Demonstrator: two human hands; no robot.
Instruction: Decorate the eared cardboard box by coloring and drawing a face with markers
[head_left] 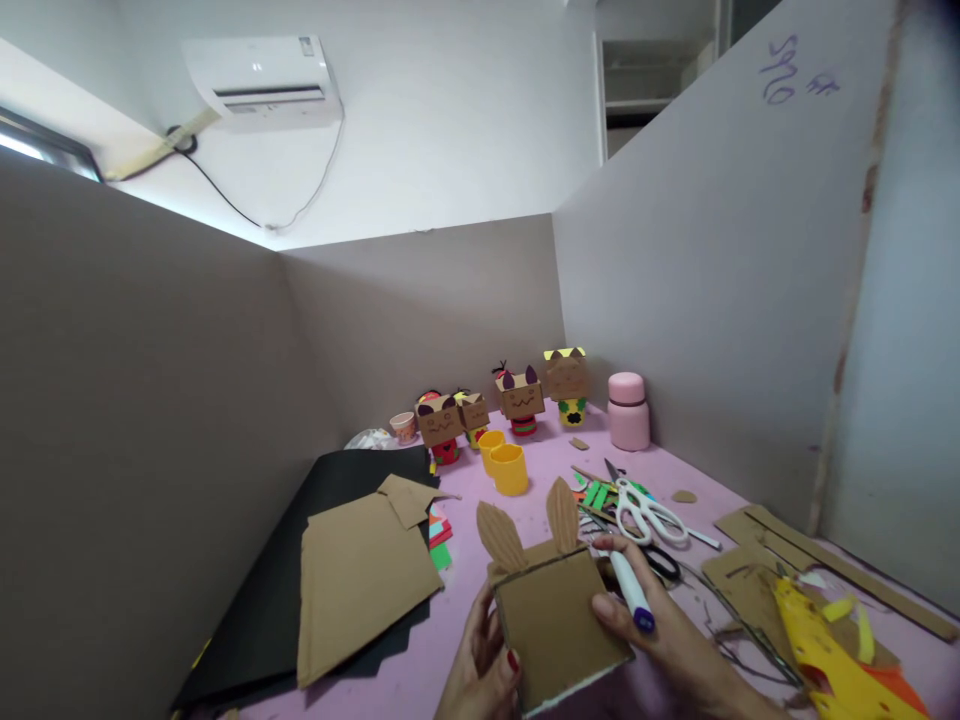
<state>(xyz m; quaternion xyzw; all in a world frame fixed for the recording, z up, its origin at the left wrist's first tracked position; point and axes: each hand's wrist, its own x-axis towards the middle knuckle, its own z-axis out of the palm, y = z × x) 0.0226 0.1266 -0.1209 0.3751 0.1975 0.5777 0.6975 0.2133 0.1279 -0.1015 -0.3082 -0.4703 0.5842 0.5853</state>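
A small brown cardboard box (562, 628) with two upright leaf-shaped ears is in front of me. My left hand (480, 660) is closed around its left side, the thumb with a red nail on the near face. Between the fingers of my right hand (656, 625) is a white marker pen (626, 582) with a purple end pointing down toward me. That hand also touches the box's right edge with its thumb and fingers. Just beyond it lie white-handled scissors (649, 515) and a black-handled pair (664, 565).
Cardboard sheets (364, 580) lie on black sheets (281, 600) at left. Several box-headed figures (521, 400), yellow paper rings (510, 470) and a pink flask (628, 412) stand farther back. A yellow glue gun (832, 650) and cardboard scraps (750, 580) are at right. Grey partitions (712, 300) enclose the table.
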